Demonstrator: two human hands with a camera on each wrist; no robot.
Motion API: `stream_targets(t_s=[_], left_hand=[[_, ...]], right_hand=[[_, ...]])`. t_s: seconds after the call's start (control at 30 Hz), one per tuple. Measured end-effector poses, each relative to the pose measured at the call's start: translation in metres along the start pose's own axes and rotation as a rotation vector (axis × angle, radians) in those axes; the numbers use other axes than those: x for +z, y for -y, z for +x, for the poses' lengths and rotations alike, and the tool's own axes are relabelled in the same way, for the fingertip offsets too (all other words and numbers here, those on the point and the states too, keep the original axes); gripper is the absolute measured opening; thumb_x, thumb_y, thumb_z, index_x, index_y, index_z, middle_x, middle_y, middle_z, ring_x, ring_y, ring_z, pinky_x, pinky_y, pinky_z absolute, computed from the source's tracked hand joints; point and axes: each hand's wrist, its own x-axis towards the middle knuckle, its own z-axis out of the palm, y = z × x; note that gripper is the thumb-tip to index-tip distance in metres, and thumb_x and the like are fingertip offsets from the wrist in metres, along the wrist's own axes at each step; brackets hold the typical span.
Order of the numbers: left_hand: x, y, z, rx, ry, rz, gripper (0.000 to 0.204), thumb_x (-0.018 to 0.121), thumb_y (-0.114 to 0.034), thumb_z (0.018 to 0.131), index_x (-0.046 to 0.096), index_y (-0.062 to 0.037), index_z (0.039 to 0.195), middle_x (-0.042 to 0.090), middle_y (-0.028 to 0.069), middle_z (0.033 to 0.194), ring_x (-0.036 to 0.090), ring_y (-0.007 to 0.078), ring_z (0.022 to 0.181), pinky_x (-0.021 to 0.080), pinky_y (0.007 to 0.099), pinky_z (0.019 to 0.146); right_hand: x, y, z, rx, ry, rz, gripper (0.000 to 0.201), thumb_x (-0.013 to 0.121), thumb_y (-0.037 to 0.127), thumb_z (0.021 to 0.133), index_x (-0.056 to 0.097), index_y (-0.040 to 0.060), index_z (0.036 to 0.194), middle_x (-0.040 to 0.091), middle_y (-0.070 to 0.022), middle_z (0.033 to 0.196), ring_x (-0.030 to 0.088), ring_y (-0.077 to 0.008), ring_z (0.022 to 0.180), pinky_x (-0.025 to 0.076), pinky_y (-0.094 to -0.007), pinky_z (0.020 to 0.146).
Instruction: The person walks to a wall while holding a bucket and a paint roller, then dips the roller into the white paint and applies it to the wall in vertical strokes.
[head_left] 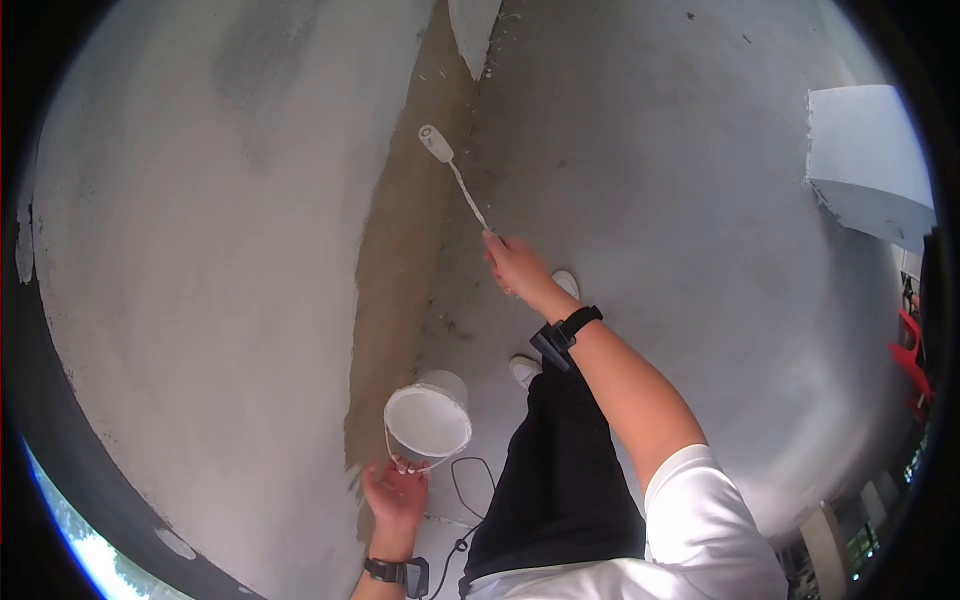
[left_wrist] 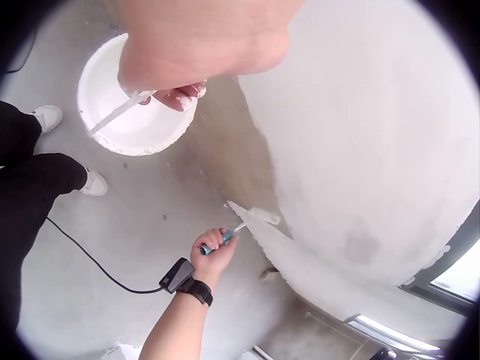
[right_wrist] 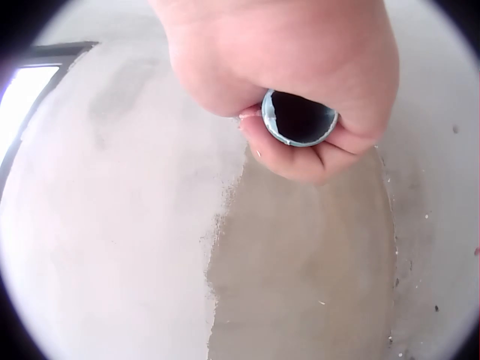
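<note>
My right hand [head_left: 518, 268] grips a paint roller with its fingers wrapped round the blue-green handle [left_wrist: 205, 250]. The handle's hollow dark end [right_wrist: 304, 118] faces the camera in the right wrist view. Its white-coated roller head [head_left: 436, 143] is over the brown strip low on the wall, ahead of the hand in the head view. With curled, paint-spotted fingers, my left hand [head_left: 397, 497] holds a white bucket [head_left: 452, 384] by its thin handle [left_wrist: 112, 118]. White paint coats the bucket's inside, and its mouth tilts toward me.
A wall [head_left: 240, 290] painted white runs along the left, above a bare brown strip [head_left: 385, 280] by the grey floor [head_left: 640, 150]. A dark cable [head_left: 460, 545] hangs near my legs. At the right stand a pale block [head_left: 868, 135] and a red object [head_left: 906, 350].
</note>
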Motion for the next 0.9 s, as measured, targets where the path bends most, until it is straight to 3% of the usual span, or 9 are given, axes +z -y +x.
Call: stream_targets(t_s=[0.13, 0.23, 0.3, 0.43, 0.53, 0.6, 0.7, 0.8, 0.9], left_hand=[[0.006, -0.005, -0.004, -0.028, -0.046, -0.039, 0.036, 0.050, -0.043, 0.093, 0.051, -0.0088, 0.082, 0.048, 0.0041, 0.071, 0.047, 0.0210, 0.072, 0.038, 0.0409, 0.095], [-0.005, -0.002, 0.002, -0.024, 0.009, -0.040, 0.036, 0.049, -0.043, 0.093, 0.051, -0.0084, 0.083, 0.048, 0.0044, 0.071, 0.048, 0.0213, 0.072, 0.039, 0.0409, 0.096], [-0.011, 0.001, 0.006, -0.017, 0.019, -0.050, 0.037, 0.049, -0.043, 0.093, 0.051, -0.0083, 0.082, 0.048, 0.0045, 0.071, 0.047, 0.0212, 0.072, 0.039, 0.0409, 0.096], [-0.008, 0.001, 0.002, -0.024, 0.006, -0.074, 0.036, 0.050, -0.043, 0.092, 0.053, -0.0080, 0.084, 0.048, 0.0040, 0.070, 0.047, 0.0206, 0.072, 0.038, 0.0410, 0.099], [0.005, 0.001, -0.007, -0.033, -0.016, -0.089, 0.035, 0.052, -0.042, 0.092, 0.055, -0.0083, 0.086, 0.048, 0.0034, 0.070, 0.048, 0.0201, 0.072, 0.038, 0.0409, 0.101], [0.006, 0.000, -0.006, -0.037, -0.016, -0.094, 0.034, 0.053, -0.042, 0.092, 0.055, -0.0086, 0.086, 0.048, 0.0030, 0.070, 0.048, 0.0200, 0.073, 0.038, 0.0406, 0.101], [0.011, -0.001, -0.009, -0.032, -0.017, -0.065, 0.034, 0.053, -0.043, 0.092, 0.055, -0.0091, 0.086, 0.049, 0.0027, 0.070, 0.049, 0.0199, 0.074, 0.038, 0.0406, 0.101], [0.014, -0.003, -0.011, -0.044, -0.014, -0.075, 0.034, 0.053, -0.043, 0.092, 0.055, -0.0090, 0.086, 0.050, 0.0027, 0.071, 0.050, 0.0202, 0.074, 0.038, 0.0408, 0.101], [0.010, -0.003, -0.009, -0.037, 0.025, -0.068, 0.034, 0.053, -0.042, 0.092, 0.055, -0.0089, 0.086, 0.050, 0.0029, 0.072, 0.050, 0.0203, 0.075, 0.038, 0.0412, 0.101]], right_hand=[[0.010, 0.019, 0.012, -0.122, 0.078, -0.205, 0.049, 0.047, 0.048, 0.105, 0.055, 0.0055, 0.083, 0.045, 0.0020, 0.060, 0.043, -0.0108, 0.046, 0.035, -0.0302, 0.043], [0.023, 0.034, 0.036, -0.163, 0.125, -0.100, 0.048, 0.048, 0.047, 0.105, 0.054, 0.0066, 0.080, 0.046, 0.0015, 0.061, 0.043, -0.0098, 0.047, 0.035, -0.0293, 0.044], [0.034, 0.044, 0.060, -0.180, 0.105, -0.083, 0.049, 0.048, 0.046, 0.105, 0.055, 0.0033, 0.081, 0.051, -0.0031, 0.062, 0.049, -0.0158, 0.050, 0.040, -0.0337, 0.048], [0.064, 0.034, 0.077, -0.286, -0.097, -0.270, 0.050, 0.046, 0.044, 0.106, 0.050, 0.0027, 0.079, 0.048, -0.0060, 0.062, 0.047, -0.0179, 0.051, 0.040, -0.0388, 0.050], [0.095, -0.024, 0.067, -0.449, -0.120, -0.289, 0.052, 0.046, 0.042, 0.107, 0.054, -0.0041, 0.083, 0.055, -0.0186, 0.067, 0.054, -0.0302, 0.061, 0.045, -0.0455, 0.062], [0.108, -0.051, 0.023, -0.257, -0.039, -0.379, 0.047, 0.047, 0.037, 0.106, 0.059, -0.0054, 0.092, 0.063, -0.0299, 0.083, 0.058, -0.0491, 0.079, 0.046, -0.0514, 0.071], [0.112, -0.089, -0.021, -0.210, 0.073, -0.461, 0.047, 0.047, 0.038, 0.106, 0.058, -0.0051, 0.092, 0.062, -0.0292, 0.081, 0.058, -0.0491, 0.078, 0.045, -0.0519, 0.071], [0.103, -0.088, -0.024, -0.196, 0.079, -0.490, 0.050, 0.046, 0.040, 0.107, 0.057, -0.0052, 0.089, 0.061, -0.0285, 0.079, 0.057, -0.0481, 0.075, 0.045, -0.0511, 0.070], [0.085, -0.026, 0.020, -0.287, -0.052, -0.480, 0.053, 0.046, 0.041, 0.106, 0.058, -0.0057, 0.085, 0.063, -0.0292, 0.078, 0.060, -0.0506, 0.078, 0.046, -0.0532, 0.070]])
